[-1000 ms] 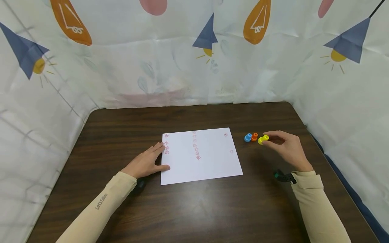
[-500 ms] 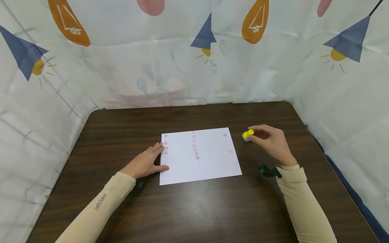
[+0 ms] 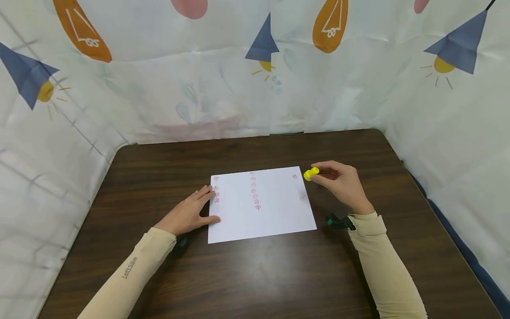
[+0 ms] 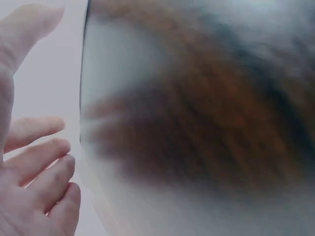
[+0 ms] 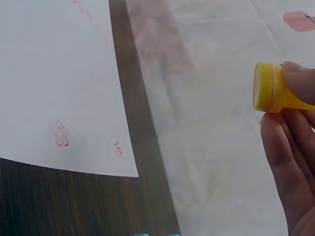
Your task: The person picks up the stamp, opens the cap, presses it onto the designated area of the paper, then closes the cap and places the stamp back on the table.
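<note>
A yellow toy stamp [image 3: 311, 173] is pinched between the thumb and fingers of my right hand [image 3: 338, 184], just off the paper's upper right edge. In the right wrist view the stamp [image 5: 268, 87] lies sideways, its round face towards the paper. The white paper [image 3: 279, 204] carries red printed marks in columns at left and middle, plus a few at right; one red flower print [image 5: 60, 133] shows clearly in the right wrist view. My left hand [image 3: 189, 212] rests on the paper's left edge, fingers and thumb spread. The blue and orange stamps are hidden behind my right hand in the head view.
The dark wood table [image 3: 239, 274] extends around the paper. Behind it and at both sides hangs a white patterned cloth [image 3: 151, 88]. A black strap [image 3: 339, 222] sits at the right wrist.
My right hand has carried the yellow stamp left, past the blue and orange stamps, to beside the paper's upper right corner. My left hand has stayed on the paper's left edge.
</note>
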`<action>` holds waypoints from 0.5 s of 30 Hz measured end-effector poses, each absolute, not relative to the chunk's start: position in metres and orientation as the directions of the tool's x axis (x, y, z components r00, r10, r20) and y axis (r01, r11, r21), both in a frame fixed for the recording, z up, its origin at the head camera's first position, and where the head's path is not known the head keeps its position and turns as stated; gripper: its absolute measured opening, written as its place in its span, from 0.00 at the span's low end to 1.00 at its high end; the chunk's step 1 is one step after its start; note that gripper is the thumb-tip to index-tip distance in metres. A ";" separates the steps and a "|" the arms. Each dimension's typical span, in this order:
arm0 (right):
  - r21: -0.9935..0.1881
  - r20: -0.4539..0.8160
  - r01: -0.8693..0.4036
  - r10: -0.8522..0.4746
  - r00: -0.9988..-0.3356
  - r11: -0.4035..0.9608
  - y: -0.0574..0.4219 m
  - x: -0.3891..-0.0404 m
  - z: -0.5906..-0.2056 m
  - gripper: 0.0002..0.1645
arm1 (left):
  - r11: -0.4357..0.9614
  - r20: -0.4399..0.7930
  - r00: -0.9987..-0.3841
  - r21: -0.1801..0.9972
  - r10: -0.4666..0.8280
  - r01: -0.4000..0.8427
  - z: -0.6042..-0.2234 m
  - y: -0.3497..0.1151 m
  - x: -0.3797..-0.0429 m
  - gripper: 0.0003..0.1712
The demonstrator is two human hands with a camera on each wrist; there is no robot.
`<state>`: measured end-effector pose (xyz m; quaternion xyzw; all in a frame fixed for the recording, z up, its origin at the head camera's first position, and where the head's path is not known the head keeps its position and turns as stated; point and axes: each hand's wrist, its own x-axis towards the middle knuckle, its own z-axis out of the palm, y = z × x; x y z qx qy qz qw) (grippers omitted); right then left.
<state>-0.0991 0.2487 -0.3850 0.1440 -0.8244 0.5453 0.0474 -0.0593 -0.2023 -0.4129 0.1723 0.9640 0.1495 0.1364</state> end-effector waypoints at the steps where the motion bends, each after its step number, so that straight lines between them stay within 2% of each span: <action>1: -0.885 0.235 -0.289 -0.186 -0.954 0.365 0.249 -0.099 -0.385 0.19 | 0.893 -0.194 -0.907 0.338 0.374 0.296 -0.413 -0.201 -0.060 0.53; 8: -0.904 0.216 -0.265 -0.177 -0.960 0.335 0.248 -0.098 -0.384 0.20 | 0.839 -0.002 -0.925 0.423 0.380 0.343 -0.410 -0.181 -0.068 0.45; 15: -0.933 0.188 -0.235 -0.186 -0.964 0.273 0.243 -0.098 -0.386 0.21 | 0.730 0.232 -0.903 0.533 0.361 0.428 -0.405 -0.150 -0.073 0.35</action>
